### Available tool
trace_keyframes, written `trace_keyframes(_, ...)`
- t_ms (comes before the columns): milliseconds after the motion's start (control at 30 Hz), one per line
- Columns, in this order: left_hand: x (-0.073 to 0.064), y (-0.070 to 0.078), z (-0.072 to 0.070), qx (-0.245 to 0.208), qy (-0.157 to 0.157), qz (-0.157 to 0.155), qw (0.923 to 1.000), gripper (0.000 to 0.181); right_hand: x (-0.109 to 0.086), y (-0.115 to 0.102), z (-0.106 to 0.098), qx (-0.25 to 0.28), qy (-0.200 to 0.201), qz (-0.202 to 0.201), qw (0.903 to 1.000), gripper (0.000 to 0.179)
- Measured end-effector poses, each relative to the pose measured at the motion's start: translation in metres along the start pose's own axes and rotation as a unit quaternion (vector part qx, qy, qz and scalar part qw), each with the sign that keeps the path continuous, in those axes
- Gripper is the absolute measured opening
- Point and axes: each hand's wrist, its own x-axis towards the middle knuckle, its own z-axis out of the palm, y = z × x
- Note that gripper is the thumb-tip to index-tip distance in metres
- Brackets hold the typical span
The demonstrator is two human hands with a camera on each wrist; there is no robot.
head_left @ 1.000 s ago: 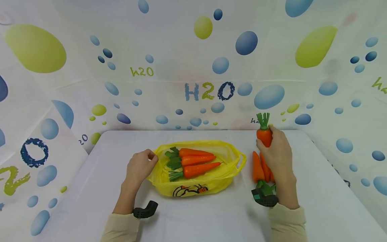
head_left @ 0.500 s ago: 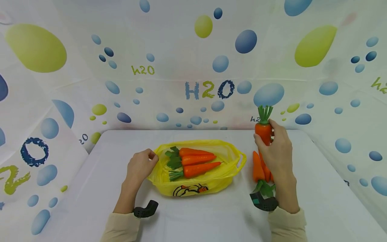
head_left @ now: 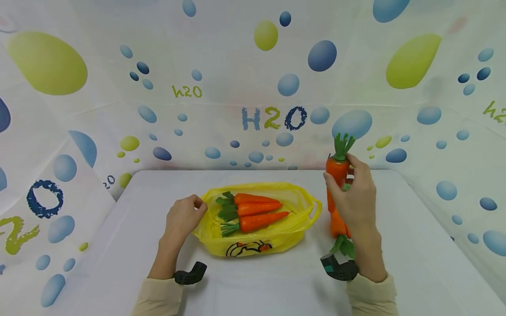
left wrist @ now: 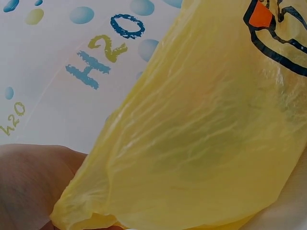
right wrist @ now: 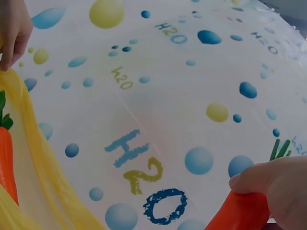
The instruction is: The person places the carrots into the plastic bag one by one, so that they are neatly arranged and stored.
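My left hand pinches the left end of a yellow plastic bag, which lies spread with its mouth up. Three orange carrots lie side by side in the bag, leaves to the left. To the right of the bag, my right hand holds another carrot upright between thumb and fingers, its cut green stems on top. This carrot is above the table, and the hand hides part of it. In the right wrist view, the thumb presses on the carrot near its stems.
Under my right hand and forearm lie loose carrots with green leaves toward me, partly hidden. A loop handle of the bag sticks out on its right. The white table ends at a patterned cloth backdrop.
My right hand has lifted the carrot a little and shifted it left toward the bag. The left hand and the bag have stayed in place.
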Motion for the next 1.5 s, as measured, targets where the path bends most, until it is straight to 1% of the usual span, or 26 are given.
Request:
trace_keyframes(133,-0.001,0.000,-0.001,-0.001,0.001,0.003,1.0000,0.027,-0.001,-0.004,0.003,0.027,0.020,-0.018,0.9993,0.063)
trace_keyframes(233,-0.001,0.000,-0.001,-0.001,0.003,0.004,1.0000,0.027,-0.002,-0.008,0.007,0.045,0.027,-0.035,0.9980,0.063)
trace_keyframes(500,-0.001,0.000,-0.002,-0.002,0.002,0.005,1.0000,0.027,-0.008,-0.023,0.018,0.071,0.003,-0.064,0.9955,0.063)
trace_keyframes(667,-0.001,0.000,-0.002,-0.004,0.001,0.004,1.0000,0.027,-0.010,-0.030,0.021,0.074,0.007,-0.090,0.9932,0.062)
trace_keyframes(767,-0.001,0.000,-0.002,-0.005,0.003,0.005,1.0000,0.027,-0.011,-0.032,0.022,0.071,0.008,-0.096,0.9928,0.063)
trace_keyframes(833,-0.001,0.000,-0.003,-0.006,0.004,0.006,1.0000,0.026,-0.012,-0.033,0.024,0.074,0.001,-0.098,0.9924,0.063)
trace_keyframes(933,-0.001,-0.001,-0.002,-0.009,0.005,0.006,0.9999,0.026,-0.014,-0.033,0.031,0.080,-0.017,-0.105,0.9912,0.063)
trace_keyframes(1100,-0.001,-0.001,-0.002,-0.008,0.004,0.005,0.9999,0.027,-0.019,-0.035,0.044,0.090,-0.065,-0.118,0.9868,0.064)
trace_keyframes(1267,0.000,-0.002,-0.001,-0.011,0.006,0.005,0.9999,0.027,-0.025,-0.038,0.056,0.078,-0.119,-0.132,0.9810,0.066)
trace_keyframes(1400,0.000,-0.002,0.000,-0.010,0.006,0.007,0.9999,0.027,-0.030,-0.039,0.065,0.072,-0.160,-0.141,0.9743,0.066)
trace_keyframes(1500,0.000,-0.003,0.000,-0.009,0.006,0.008,0.9999,0.028,-0.034,-0.041,0.070,0.053,-0.185,-0.146,0.9704,0.064)
